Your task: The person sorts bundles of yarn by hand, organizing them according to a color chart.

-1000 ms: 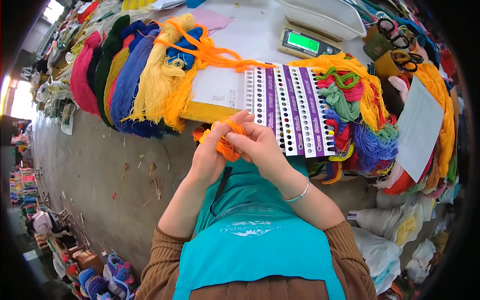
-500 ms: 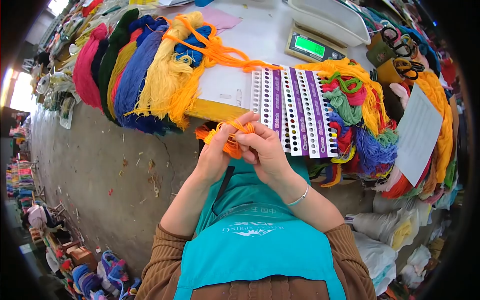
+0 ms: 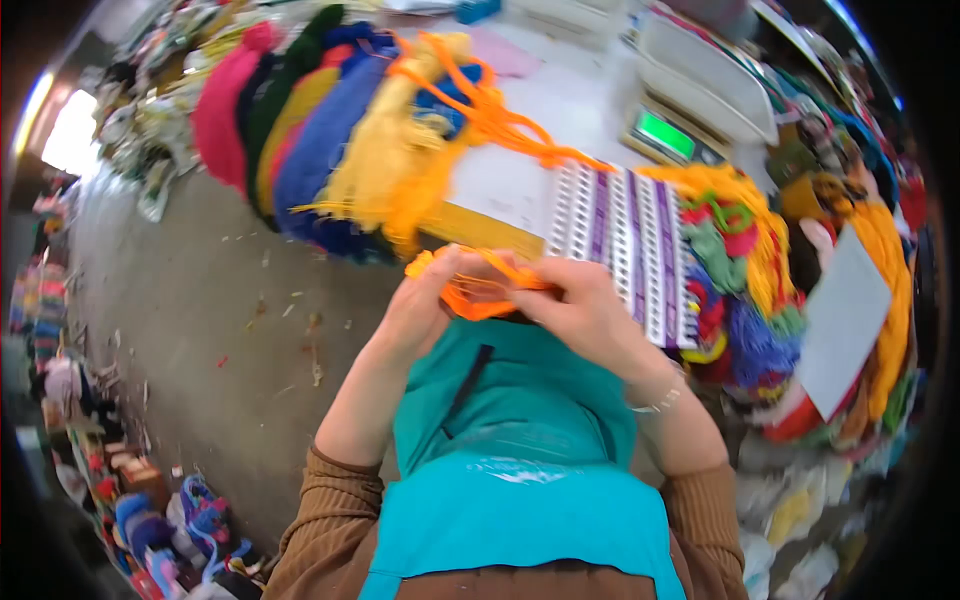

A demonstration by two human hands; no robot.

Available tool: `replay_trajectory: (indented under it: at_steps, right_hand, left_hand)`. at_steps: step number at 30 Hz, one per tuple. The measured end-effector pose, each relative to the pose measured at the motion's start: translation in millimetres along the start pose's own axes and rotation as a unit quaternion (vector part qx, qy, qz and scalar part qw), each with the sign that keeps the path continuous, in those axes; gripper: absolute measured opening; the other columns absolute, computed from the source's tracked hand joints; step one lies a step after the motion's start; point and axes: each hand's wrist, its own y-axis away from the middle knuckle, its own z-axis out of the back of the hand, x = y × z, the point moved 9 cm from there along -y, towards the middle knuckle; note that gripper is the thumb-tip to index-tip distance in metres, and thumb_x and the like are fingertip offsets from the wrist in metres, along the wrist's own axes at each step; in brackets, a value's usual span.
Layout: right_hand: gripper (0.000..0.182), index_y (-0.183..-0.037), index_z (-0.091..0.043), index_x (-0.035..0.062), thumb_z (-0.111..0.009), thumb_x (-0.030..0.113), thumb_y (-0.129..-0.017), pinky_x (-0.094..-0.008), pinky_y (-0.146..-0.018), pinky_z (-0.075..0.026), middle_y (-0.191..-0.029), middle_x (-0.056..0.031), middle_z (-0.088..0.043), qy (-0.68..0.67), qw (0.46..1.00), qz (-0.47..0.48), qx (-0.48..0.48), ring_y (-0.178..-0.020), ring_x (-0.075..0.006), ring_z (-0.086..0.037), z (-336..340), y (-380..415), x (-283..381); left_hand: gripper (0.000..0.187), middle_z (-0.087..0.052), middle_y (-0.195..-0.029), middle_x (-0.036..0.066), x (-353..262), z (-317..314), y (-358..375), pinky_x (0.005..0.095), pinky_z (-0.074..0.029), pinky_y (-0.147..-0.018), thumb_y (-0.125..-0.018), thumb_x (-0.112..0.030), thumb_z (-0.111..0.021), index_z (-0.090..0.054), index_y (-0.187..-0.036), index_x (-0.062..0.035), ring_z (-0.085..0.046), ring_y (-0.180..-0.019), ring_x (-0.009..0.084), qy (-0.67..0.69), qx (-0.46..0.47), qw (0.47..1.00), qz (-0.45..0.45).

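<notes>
Your right hand (image 3: 585, 310) pinches the orange thread (image 3: 482, 309), a loose, widened loop; your left hand (image 3: 412, 312) holds its other side. Beyond is the yellow table edge (image 3: 490, 229); open floor (image 3: 200, 310) stretches left.

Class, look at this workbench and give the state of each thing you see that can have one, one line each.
Orange thread: held in both hands, spread into an open loop
Left hand: closed on the thread
Right hand: pinching the thread
Scale display: lit green, reading too blurred
Purple-and-white cards: lying side by side
Cream hank: draped over the table edge
Pale sheet: lying aslant against yarn
</notes>
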Motion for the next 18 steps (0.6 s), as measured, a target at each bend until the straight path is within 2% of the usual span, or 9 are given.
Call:
replay_trajectory:
  at_steps: [1, 3, 5, 7, 9, 11, 13, 15, 18]
  right_hand:
    - [0.011, -0.09, -0.068, -0.0028, -0.067, 0.008, -0.086, -0.0264, -0.056, -0.039, -0.069, -0.0073, -0.056, 0.066, 0.998, 0.013, -0.005, -0.063, -0.0101, -0.05, 10, -6, 7]
    - [0.006, -0.088, -0.065, -0.0035, -0.064, 0.002, -0.087, -0.0266, -0.061, -0.04, -0.083, -0.0064, -0.061, 0.031, 0.997, 0.054, -0.046, -0.073, -0.0106, -0.053, 34, -16, 29]
    - [0.004, -0.089, -0.067, -0.002, -0.063, -0.001, -0.088, -0.0244, -0.076, -0.047, -0.109, -0.008, -0.065, 0.018, 0.986, 0.138, -0.089, -0.091, -0.0122, -0.059, 59, -29, 53]
    - [0.01, -0.089, -0.064, -0.0013, -0.057, 0.004, -0.093, -0.0278, -0.094, -0.044, -0.123, -0.0132, -0.061, -0.267, 0.953, 0.061, -0.127, -0.102, -0.0151, -0.059, 83, -42, 49]
    - [0.013, -0.093, -0.061, 0.0012, -0.053, 0.01, -0.097, -0.0312, -0.097, -0.044, -0.115, -0.0133, -0.063, -0.473, 0.878, 0.065, -0.044, -0.102, -0.0188, -0.059, 96, -60, 67]
    - [0.011, -0.095, -0.058, 0.0037, -0.052, 0.012, -0.098, -0.026, -0.08, -0.048, -0.093, -0.0076, -0.06, -0.567, 0.818, 0.069, -0.072, -0.085, -0.0155, -0.058, 143, -75, 47]
    - [0.013, -0.094, -0.058, 0.0049, -0.053, 0.016, -0.099, -0.0184, -0.055, -0.039, -0.076, -0.0003, -0.048, -0.482, 0.866, 0.13, 0.038, -0.064, -0.007, -0.047, 205, -92, 41]
    - [0.014, -0.094, -0.058, 0.0057, -0.055, 0.018, -0.099, -0.0192, -0.04, -0.022, -0.07, 0.0039, -0.041, -0.416, 0.895, 0.083, -0.136, -0.049, -0.0029, -0.031, 299, -97, 0]
    - [0.011, -0.094, -0.06, 0.0091, -0.058, 0.019, -0.098, -0.0202, -0.037, -0.019, -0.064, 0.0075, -0.041, -0.281, 0.918, 0.083, -0.268, -0.041, -0.002, -0.025, 431, -80, -22]
  left_hand:
    - [0.055, -0.06, -0.125, 0.023, -14, 17, 3, 0.0414, -0.047, -0.1, -0.106, -0.034, -0.028, -0.057, -0.121, 0.0108, -0.062, -0.112, 0.0298, -0.014, -0.018, 1.0, -0.02]
    - [0.052, -0.069, -0.084, 0.015, -37, 38, 14, 0.0416, -0.051, -0.091, -0.105, -0.033, -0.033, -0.058, -0.119, 0.0104, -0.067, -0.09, 0.0329, 0.115, 0.005, 0.992, -0.043]
    - [0.044, -0.05, -0.058, 0.001, -64, 70, 31, 0.0314, -0.049, -0.073, -0.105, -0.033, -0.038, -0.063, -0.113, 0.0022, -0.058, -0.064, 0.0178, 0.271, -0.026, 0.957, -0.102]
    - [0.036, -0.031, -0.053, -0.006, -87, 107, 54, 0.022, -0.038, -0.055, -0.104, -0.031, -0.04, -0.064, -0.095, -0.006, -0.037, -0.049, 0.0042, 0.404, -0.049, 0.903, -0.135]
    - [0.034, -0.029, -0.053, -0.007, -111, 149, 82, 0.0202, -0.034, -0.048, -0.103, -0.028, -0.041, -0.06, -0.086, -0.0069, -0.033, -0.046, 0.0042, 0.414, -0.036, 0.89, -0.186]
    - [0.035, -0.028, -0.052, -0.007, -129, 197, 121, 0.0228, -0.025, -0.04, -0.102, -0.028, -0.042, -0.056, -0.078, -0.0077, -0.026, -0.042, 0.0051, 0.372, -0.175, 0.879, -0.243]
    - [0.035, -0.027, -0.051, -0.006, -142, 247, 162, 0.0249, -0.022, -0.038, -0.101, -0.029, -0.043, -0.055, -0.075, -0.0078, -0.025, -0.042, 0.0065, 0.323, -0.266, 0.863, -0.284]
    - [0.033, -0.026, -0.051, -0.006, -151, 296, 211, 0.0263, -0.02, -0.038, -0.097, -0.026, -0.043, -0.051, -0.07, -0.0097, -0.025, -0.041, 0.0089, 0.269, -0.412, 0.818, -0.297]
    - [0.03, -0.024, -0.049, -0.005, -161, 350, 273, 0.0287, -0.022, -0.038, -0.087, -0.021, -0.045, -0.031, -0.061, -0.019, -0.026, -0.04, 0.0117, 0.159, -0.592, 0.746, -0.261]
